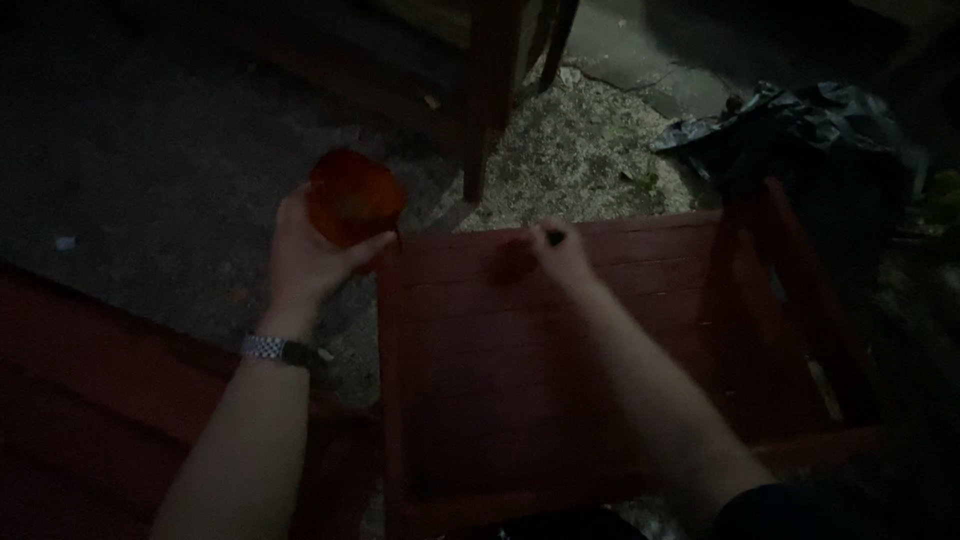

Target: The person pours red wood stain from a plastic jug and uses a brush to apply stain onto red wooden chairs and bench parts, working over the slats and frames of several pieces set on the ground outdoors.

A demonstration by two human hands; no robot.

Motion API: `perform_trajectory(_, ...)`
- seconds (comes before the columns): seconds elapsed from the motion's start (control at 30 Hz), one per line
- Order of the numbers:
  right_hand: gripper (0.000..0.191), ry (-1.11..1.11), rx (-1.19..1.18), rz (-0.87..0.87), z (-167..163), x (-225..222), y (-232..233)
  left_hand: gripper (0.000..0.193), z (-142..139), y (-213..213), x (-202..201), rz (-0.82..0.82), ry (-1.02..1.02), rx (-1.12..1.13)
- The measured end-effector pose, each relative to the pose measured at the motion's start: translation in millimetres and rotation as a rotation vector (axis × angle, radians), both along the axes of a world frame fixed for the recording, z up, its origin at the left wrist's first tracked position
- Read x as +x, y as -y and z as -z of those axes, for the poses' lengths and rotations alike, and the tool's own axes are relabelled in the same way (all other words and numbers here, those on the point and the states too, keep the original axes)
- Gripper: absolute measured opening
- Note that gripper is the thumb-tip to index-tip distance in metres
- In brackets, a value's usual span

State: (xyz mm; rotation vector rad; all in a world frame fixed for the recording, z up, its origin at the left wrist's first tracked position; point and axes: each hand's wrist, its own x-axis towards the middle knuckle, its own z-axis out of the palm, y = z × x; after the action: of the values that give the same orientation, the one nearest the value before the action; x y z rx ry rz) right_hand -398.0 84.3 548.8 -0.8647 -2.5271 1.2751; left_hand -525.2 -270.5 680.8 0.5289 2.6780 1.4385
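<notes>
The scene is dim. My left hand holds a round orange-red container up over the ground, just left of a red wooden slatted piece. A metal watch is on that wrist. My right hand rests near the far edge of the red slats and pinches a thin dark handle, with its tip against the wood; what the tool is cannot be made out in the blur.
Another red wooden surface lies at the lower left. Dark wooden furniture legs stand ahead on gravelly ground. A crumpled black plastic bag sits at the upper right.
</notes>
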Motion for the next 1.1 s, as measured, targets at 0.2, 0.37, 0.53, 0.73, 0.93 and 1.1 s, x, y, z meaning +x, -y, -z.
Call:
perform_trajectory(0.2,0.014,0.038,0.414,-0.052,-45.5,-13.9,64.5,0.118,-2.5,-1.4,2.3,0.058,-0.013,0.084)
perform_trajectory(0.37,0.024,0.013,0.055,-0.146,3.6,-67.6,169.9,0.119,-1.5,-3.6,-3.3,0.058,0.03,0.031)
perform_trajectory(0.53,0.021,-0.133,-0.408,-0.011,44.1,-63.0,136.0,0.107,-1.8,-2.6,-9.1,0.13,0.045,-0.042)
perform_trajectory(0.73,0.016,-0.241,-0.014,-0.093,-3.1,11.7,34.2,0.106,-2.1,-3.2,-9.3,0.2,0.135,0.088)
perform_trajectory(0.93,0.02,0.295,0.281,-0.044,-67.7,10.7,71.5,0.109,-4.8,-4.4,-9.3,0.199,0.104,0.068)
perform_trajectory(1.1,0.032,0.109,0.067,-0.117,-27.0,-33.0,169.5,0.1,-3.2,-4.8,-12.9,0.258,0.07,0.058)
